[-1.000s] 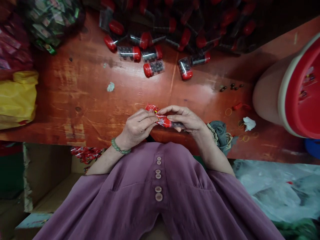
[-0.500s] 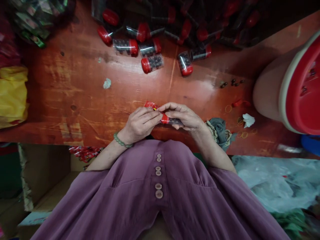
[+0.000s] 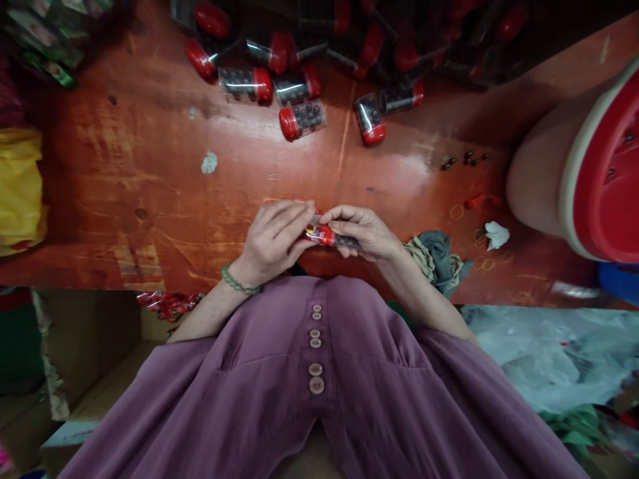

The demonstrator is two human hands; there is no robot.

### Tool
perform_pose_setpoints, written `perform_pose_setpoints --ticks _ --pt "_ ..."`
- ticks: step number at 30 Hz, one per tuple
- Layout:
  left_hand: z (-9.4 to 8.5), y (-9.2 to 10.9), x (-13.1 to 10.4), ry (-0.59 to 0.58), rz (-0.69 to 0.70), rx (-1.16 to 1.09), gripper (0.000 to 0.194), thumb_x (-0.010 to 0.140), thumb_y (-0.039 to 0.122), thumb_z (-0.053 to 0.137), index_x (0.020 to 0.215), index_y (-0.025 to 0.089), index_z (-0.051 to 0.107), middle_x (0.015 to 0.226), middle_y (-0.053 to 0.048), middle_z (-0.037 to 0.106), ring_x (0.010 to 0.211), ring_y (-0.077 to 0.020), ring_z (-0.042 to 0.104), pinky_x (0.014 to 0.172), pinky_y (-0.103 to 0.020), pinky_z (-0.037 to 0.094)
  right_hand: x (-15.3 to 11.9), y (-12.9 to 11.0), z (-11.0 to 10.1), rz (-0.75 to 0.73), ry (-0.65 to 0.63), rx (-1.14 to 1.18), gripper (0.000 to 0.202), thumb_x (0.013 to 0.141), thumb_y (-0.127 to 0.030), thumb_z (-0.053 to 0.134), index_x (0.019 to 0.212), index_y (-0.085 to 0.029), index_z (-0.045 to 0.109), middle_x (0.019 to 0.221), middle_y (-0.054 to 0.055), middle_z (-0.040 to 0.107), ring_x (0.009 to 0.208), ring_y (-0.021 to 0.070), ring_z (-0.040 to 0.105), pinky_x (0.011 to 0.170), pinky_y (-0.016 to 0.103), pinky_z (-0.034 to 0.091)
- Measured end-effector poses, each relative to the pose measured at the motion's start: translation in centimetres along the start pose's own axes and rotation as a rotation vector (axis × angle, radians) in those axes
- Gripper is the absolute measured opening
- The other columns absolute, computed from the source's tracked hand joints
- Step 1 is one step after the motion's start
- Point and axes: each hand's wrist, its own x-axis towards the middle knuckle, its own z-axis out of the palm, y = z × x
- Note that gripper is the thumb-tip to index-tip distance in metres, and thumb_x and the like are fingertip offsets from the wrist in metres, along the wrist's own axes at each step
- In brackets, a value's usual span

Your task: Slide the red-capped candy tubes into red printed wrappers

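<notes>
A small clear jar of dark balls (image 3: 347, 243) lies sideways between my hands, above the near edge of the table. My right hand (image 3: 368, 231) is closed round its body, with the fingers wrapped over and under it. At the jar's left end, a red printed plastic wrapper (image 3: 316, 230) covers or overlaps the red cap; which of these I cannot tell. My left hand (image 3: 273, 234), with a green bead bracelet (image 3: 238, 282) on the wrist, holds the wrapper's left side between its long fingers and thumb. Those fingers partly hide the wrapper.
Several red-capped jars (image 3: 309, 116) lie at the back of the table (image 3: 150, 153). On the right stand a white bucket with a red rim (image 3: 574, 186), loose dark balls (image 3: 469, 158) and a crumpled grey cloth (image 3: 435, 256). A yellow bag (image 3: 20, 193) sits at the left edge.
My left hand has shifted slightly left, its fingers straighter, and more of the printed wrapper shows. The right hand keeps its hold on the jar. The whole view has shifted a little.
</notes>
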Motion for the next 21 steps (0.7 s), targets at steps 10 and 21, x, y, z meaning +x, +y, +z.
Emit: perform_pose_setpoints --ticks 10,21 --pt "0.4 4.9 0.6 0.137 -0.926 -1.28 0.034 0.064 0.041 0.088 0.082 0.016 0.074 0.082 -0.004 0.074 0.073 -0.0134 0.068 0.076 -0.027 0.056 -0.7 -0.4 3.7 -0.795 0.275 -0.812 0.022 0.093 -0.018 0.055 0.112 -0.022 0.064 0.108 0.005 0.072 0.099 0.0163 0.069 0.086 0.033 0.058" --pt "1.5 4.3 2.3 0.42 -0.916 -1.228 0.032 0.057 0.034 0.092 0.074 0.013 0.074 0.076 -0.002 0.073 0.07 -0.0108 0.066 0.072 -0.024 0.053 0.1 0.7 3.5 -0.704 0.301 -0.769 0.03 0.089 -0.019 0.059 0.119 -0.022 0.06 0.115 0.008 0.066 0.105 0.018 0.064 0.093 0.037 0.054"
